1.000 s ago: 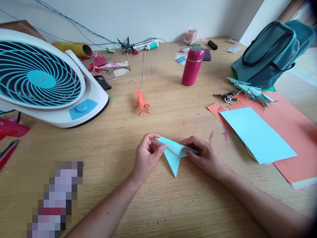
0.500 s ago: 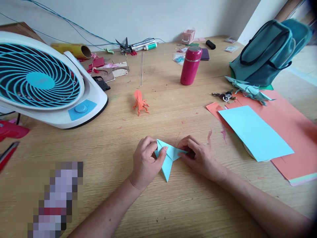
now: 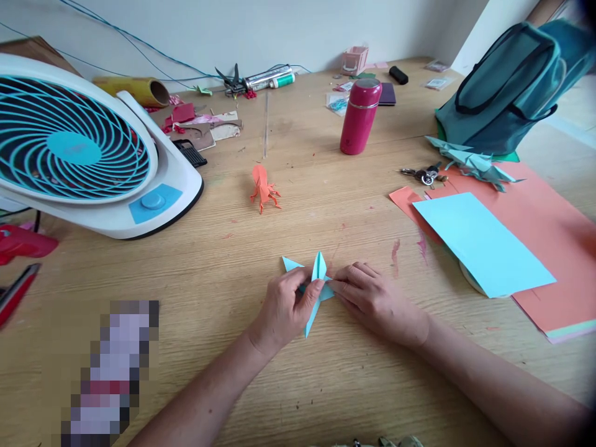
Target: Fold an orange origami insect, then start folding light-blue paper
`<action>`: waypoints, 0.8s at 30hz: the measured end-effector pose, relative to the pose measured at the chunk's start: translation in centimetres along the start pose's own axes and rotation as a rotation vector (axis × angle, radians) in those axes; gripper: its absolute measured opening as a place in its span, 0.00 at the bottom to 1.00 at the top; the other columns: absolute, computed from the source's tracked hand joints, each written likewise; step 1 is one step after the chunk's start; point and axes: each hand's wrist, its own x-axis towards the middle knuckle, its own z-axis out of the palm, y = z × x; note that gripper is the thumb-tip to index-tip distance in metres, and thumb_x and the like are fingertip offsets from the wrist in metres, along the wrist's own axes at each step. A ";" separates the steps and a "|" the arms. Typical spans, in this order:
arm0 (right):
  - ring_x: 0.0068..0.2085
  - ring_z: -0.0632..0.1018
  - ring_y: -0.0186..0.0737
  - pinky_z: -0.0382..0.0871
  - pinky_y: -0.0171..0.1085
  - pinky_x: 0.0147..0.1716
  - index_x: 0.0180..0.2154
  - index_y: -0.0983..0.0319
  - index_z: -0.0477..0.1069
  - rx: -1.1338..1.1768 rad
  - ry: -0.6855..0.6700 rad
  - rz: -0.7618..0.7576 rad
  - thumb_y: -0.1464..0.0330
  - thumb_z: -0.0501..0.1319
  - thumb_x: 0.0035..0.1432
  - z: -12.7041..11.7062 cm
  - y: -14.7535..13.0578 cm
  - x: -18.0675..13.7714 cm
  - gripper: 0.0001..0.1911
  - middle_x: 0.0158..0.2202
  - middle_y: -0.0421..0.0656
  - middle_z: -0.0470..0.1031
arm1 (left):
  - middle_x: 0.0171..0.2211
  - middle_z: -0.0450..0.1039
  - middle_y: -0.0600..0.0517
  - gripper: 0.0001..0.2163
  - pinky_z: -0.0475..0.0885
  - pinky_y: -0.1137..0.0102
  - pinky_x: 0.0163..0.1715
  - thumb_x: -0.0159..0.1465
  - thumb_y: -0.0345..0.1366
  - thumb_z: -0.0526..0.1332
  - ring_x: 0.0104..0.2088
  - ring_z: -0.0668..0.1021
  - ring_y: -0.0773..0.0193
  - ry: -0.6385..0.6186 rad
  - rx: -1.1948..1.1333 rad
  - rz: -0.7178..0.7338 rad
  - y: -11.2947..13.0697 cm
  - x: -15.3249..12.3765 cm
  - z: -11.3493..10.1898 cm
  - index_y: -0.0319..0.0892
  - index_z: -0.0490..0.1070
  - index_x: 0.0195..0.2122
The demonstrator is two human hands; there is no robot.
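A light blue folded paper (image 3: 319, 266) with several pointed flaps is held between my two hands just above the wooden table. My left hand (image 3: 286, 304) pinches its middle, thumb in front, with one flap standing up beside the thumb. The fingertips of my right hand (image 3: 372, 298) are closed on the paper's right-hand point and cover its tip. Beyond my hands, an orange origami figure with thin legs (image 3: 264, 188) stands on the table.
A white and blue fan (image 3: 179, 198) stands at the left. Behind are a pink flask (image 3: 361, 118) and a caulking gun (image 3: 265, 79). To the right lie keys (image 3: 426, 175), a blue sheet (image 3: 484, 245), orange paper (image 3: 559, 217), a teal origami figure (image 3: 477, 162) and a teal bag (image 3: 503, 93).
One flap of the blue paper now stands upright and partly spread, and the paper has turned in my hands. My left hand has moved slightly right. The camera view has shifted a little.
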 end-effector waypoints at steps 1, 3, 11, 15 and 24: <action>0.38 0.72 0.44 0.68 0.42 0.39 0.40 0.64 0.75 -0.029 -0.012 -0.015 0.75 0.54 0.70 0.0 0.0 -0.1 0.11 0.39 0.49 0.75 | 0.22 0.69 0.54 0.19 0.64 0.72 0.26 0.73 0.43 0.51 0.24 0.70 0.67 -0.002 -0.034 -0.023 0.0 -0.1 -0.1 0.42 0.68 0.27; 0.37 0.72 0.43 0.67 0.42 0.38 0.40 0.65 0.74 -0.068 -0.029 -0.042 0.75 0.53 0.70 -0.1 0.0 -0.2 0.11 0.39 0.49 0.75 | 0.19 0.65 0.55 0.23 0.63 0.72 0.24 0.74 0.46 0.47 0.21 0.68 0.67 0.013 -0.111 -0.087 -0.2 -0.2 -0.1 0.42 0.64 0.23; 0.38 0.71 0.45 0.65 0.43 0.38 0.44 0.65 0.73 -0.107 -0.089 -0.109 0.77 0.52 0.69 -0.7 0.1 -0.3 0.11 0.41 0.50 0.74 | 0.38 0.82 0.48 0.11 0.78 0.73 0.30 0.71 0.36 0.54 0.34 0.83 0.63 -0.040 -0.319 -0.247 -0.3 -0.3 1.0 0.40 0.75 0.45; 0.38 0.71 0.47 0.67 0.44 0.38 0.46 0.65 0.74 -0.096 -0.139 -0.084 0.79 0.52 0.67 -0.8 -0.1 -0.2 0.14 0.41 0.50 0.74 | 0.41 0.82 0.49 0.13 0.79 0.69 0.43 0.66 0.23 0.56 0.41 0.83 0.64 -0.076 -0.123 -0.012 -0.4 -0.6 0.8 0.41 0.78 0.43; 0.40 0.76 0.46 0.73 0.45 0.39 0.43 0.61 0.74 0.004 -0.030 -0.012 0.78 0.53 0.67 -2.1 1.0 -2.9 0.13 0.43 0.50 0.77 | 0.60 0.73 0.39 0.17 0.73 0.60 0.56 0.71 0.29 0.56 0.58 0.75 0.54 -0.267 0.540 0.465 -0.4 -2.5 0.1 0.32 0.69 0.59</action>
